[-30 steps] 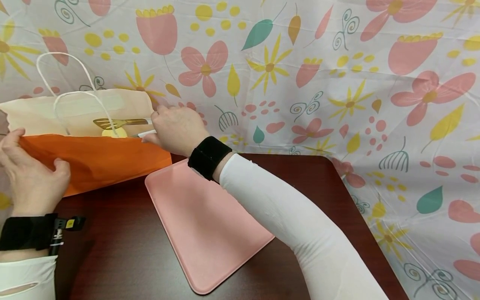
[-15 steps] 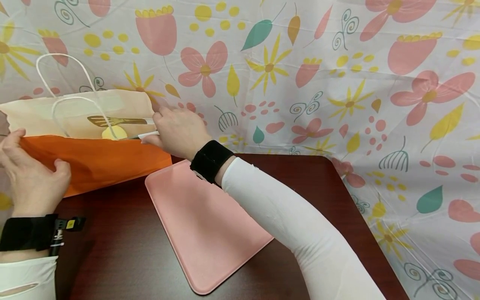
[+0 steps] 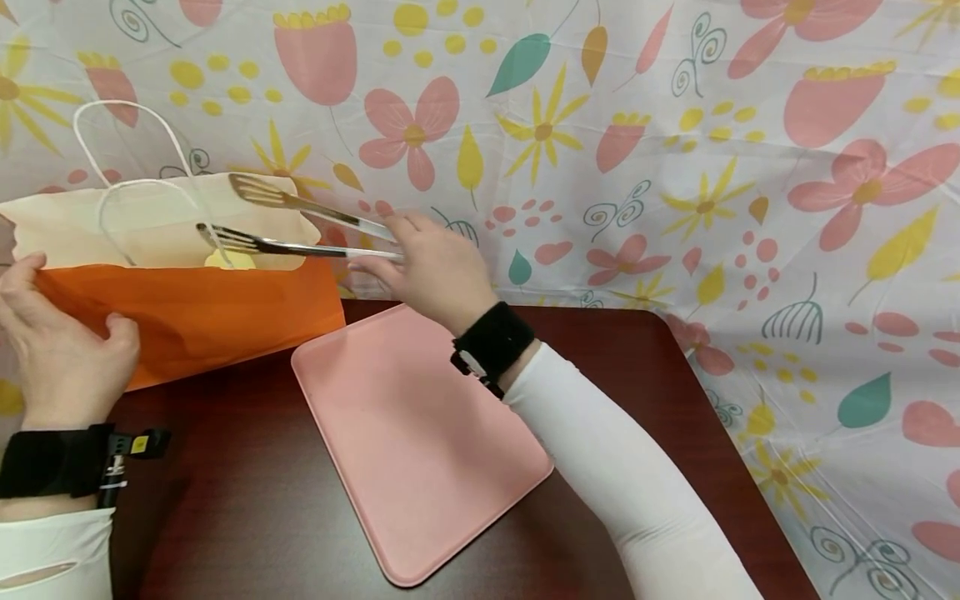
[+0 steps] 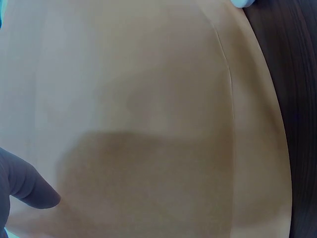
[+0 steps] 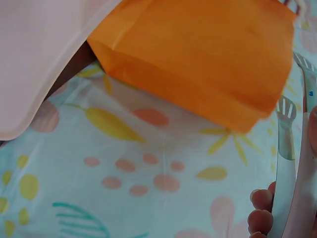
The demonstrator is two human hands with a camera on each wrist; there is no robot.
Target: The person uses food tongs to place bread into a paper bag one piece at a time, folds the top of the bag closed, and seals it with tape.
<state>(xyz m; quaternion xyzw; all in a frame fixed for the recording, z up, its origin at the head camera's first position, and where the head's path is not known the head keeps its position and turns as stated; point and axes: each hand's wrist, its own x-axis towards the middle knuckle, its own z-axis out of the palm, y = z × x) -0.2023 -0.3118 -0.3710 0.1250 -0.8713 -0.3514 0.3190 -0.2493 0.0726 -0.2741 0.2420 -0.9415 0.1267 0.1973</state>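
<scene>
An orange paper bag [image 3: 232, 312] with a cream lining and white cord handles stands at the left in the head view. My left hand [image 3: 63, 342] holds it at its left corner, fingers by the rim and thumb on the front; the left wrist view shows the thumb [image 4: 32, 186] against the paper. My right hand [image 3: 442, 267] grips a pair of tongs [image 3: 330, 250] by the white handles, to the right of the bag. Their two slotted metal heads stand spread apart, overlapping the bag's mouth. In the right wrist view, fingers curl round the white handles [image 5: 285, 193].
A pink tray [image 3: 420, 433] lies on the dark wooden table [image 3: 240, 500], just right of the bag and beneath the right forearm. Something round and pale yellow [image 3: 231, 259] shows inside the bag. A flower-printed cloth [image 3: 540, 200] hangs behind the table.
My right hand has moved right and drawn the tongs partly out of the bag, so their slotted heads and both arms now show. My left hand has stayed on the bag.
</scene>
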